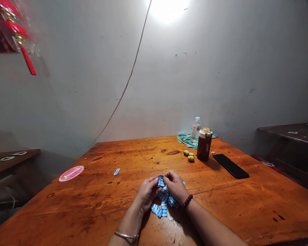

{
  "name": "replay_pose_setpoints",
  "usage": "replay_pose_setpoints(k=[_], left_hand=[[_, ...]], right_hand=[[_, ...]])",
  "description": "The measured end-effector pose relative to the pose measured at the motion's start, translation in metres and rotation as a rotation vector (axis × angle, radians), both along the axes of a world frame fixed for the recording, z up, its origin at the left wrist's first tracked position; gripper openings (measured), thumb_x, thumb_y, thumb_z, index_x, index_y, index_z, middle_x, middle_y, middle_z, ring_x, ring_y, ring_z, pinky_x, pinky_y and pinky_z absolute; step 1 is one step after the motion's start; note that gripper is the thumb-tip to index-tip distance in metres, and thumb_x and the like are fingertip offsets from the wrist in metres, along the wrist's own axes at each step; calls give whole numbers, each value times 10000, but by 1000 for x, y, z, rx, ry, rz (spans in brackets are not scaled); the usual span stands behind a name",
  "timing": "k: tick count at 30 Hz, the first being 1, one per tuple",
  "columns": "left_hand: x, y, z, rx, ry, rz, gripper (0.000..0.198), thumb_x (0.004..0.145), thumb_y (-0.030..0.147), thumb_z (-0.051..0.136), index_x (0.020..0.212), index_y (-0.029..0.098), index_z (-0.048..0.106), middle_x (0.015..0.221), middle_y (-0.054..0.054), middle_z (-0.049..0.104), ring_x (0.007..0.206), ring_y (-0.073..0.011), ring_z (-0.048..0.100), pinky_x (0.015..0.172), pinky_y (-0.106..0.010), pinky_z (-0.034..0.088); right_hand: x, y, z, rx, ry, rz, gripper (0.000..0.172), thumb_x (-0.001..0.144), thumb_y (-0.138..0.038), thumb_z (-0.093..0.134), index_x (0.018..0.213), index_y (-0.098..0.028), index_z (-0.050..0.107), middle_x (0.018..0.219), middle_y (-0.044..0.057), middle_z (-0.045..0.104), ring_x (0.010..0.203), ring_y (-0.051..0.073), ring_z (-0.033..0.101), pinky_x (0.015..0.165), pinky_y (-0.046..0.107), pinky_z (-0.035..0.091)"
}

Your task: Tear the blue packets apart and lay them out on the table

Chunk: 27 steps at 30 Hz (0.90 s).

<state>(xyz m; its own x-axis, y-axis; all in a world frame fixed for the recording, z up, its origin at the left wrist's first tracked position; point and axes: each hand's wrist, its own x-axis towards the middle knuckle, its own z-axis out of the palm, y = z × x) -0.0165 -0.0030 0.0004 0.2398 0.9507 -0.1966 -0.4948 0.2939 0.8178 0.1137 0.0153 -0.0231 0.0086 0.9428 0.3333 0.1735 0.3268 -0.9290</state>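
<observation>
Hands [161,189] pinch blue strip [160,182], seemingly upright.

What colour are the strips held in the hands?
The strips are blue with white bands; head view.

The wooden desk [220,208] ran open on both sides of the left hand [145,194] and right hand [175,186], above the blue foil strips [165,196]. Farther ahead stood a brown sport flask [204,145] beside small green fruits [189,155]; a black smartphone [231,166] lay to the right.
</observation>
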Motion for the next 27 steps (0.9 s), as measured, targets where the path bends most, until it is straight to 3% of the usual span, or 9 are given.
replay_pose_setpoints(k=[6, 13, 18, 22, 27], left_hand=[[-1, 0, 1, 25, 6, -49, 161, 668, 183, 638, 805, 98, 624, 709, -46, 629, 571, -74, 566, 524, -148, 452], [-3, 2, -6, 11, 58, 35, 186, 637, 209, 670, 770, 144, 557, 650, 9, 591, 546, -65, 561, 497, -148, 452], [-4, 1, -2, -61, -72, -77, 231, 738, 349, 553, 820, 133, 545, 679, -30, 608, 560, -86, 579, 550, -195, 492], [-3, 0, -2, -80, -125, -133, 188, 750, 292, 547, 829, 122, 547, 699, -46, 618, 622, -112, 600, 567, -196, 491], [-4, 0, -3, -94, -113, -122, 158, 731, 268, 568, 814, 135, 550, 688, -26, 610, 581, -86, 578, 575, -182, 474]], right_hand=[[0, -3, 5, -23, 57, 86, 163, 713, -306, 493, 713, -159, 562, 653, 0, 563, 604, 119, 501, 540, 210, 386], [1, -6, 11, -30, 43, 99, 143, 676, -286, 532, 623, -155, 553, 591, -20, 522, 564, 102, 465, 501, 194, 367], [0, -9, 19, -99, 191, 152, 133, 676, -290, 530, 638, -163, 525, 614, -22, 514, 572, 105, 477, 523, 203, 396], [0, -9, 20, -110, 191, 193, 123, 684, -285, 525, 646, -168, 510, 608, -32, 497, 550, 98, 474, 522, 202, 392], [0, -8, 15, -48, 129, 191, 91, 690, -245, 510, 654, -163, 530, 627, -24, 512, 601, 102, 476, 561, 202, 387]])
